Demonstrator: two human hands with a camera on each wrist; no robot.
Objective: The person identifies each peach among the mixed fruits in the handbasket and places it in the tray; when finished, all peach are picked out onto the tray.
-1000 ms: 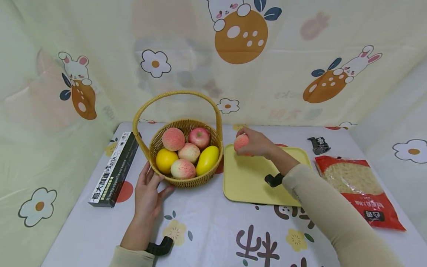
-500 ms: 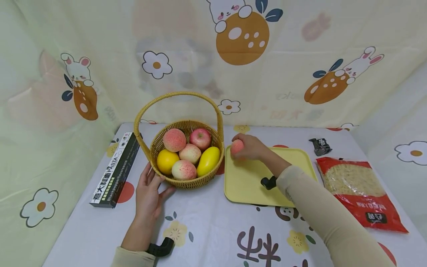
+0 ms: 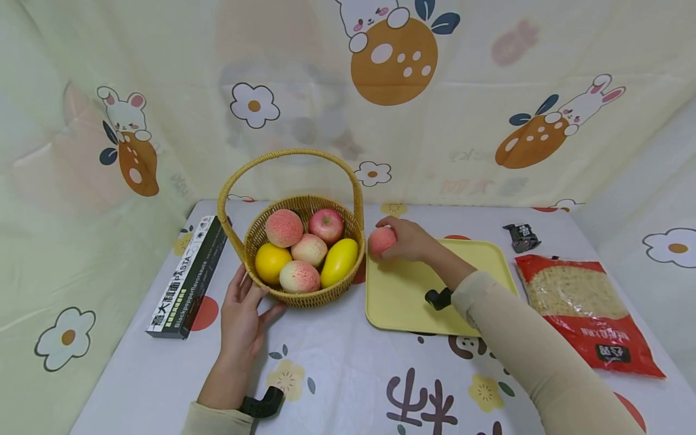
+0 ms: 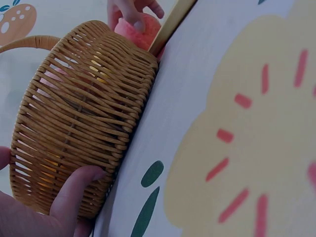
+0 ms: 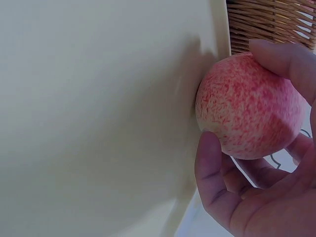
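Note:
My right hand [image 3: 409, 240] grips a pinkish-red peach [image 3: 382, 240] between thumb and fingers at the far left corner of the yellow tray [image 3: 424, 314]. In the right wrist view the peach [image 5: 249, 106] sits against the tray's rim, beside the wicker wall. My left hand [image 3: 240, 320] rests against the near left side of the wicker basket [image 3: 312, 297], its thumb lying along the weave in the left wrist view. Inside the basket lie a red apple [image 3: 326, 225], a yellow mango [image 3: 339, 263], a round yellow-orange fruit [image 3: 272, 262] and several peaches [image 3: 284, 228].
A black-and-white pasta box [image 3: 187, 281] lies left of the basket. To the right of the tray are a red bag of pasta [image 3: 587, 311] and a small black packet [image 3: 522, 238]. A patterned cloth curtain [image 3: 304, 60] stands behind the table.
My right hand has moved slightly left and down with the peach, toward the tray's left rim and the basket. My left hand stays at the basket.

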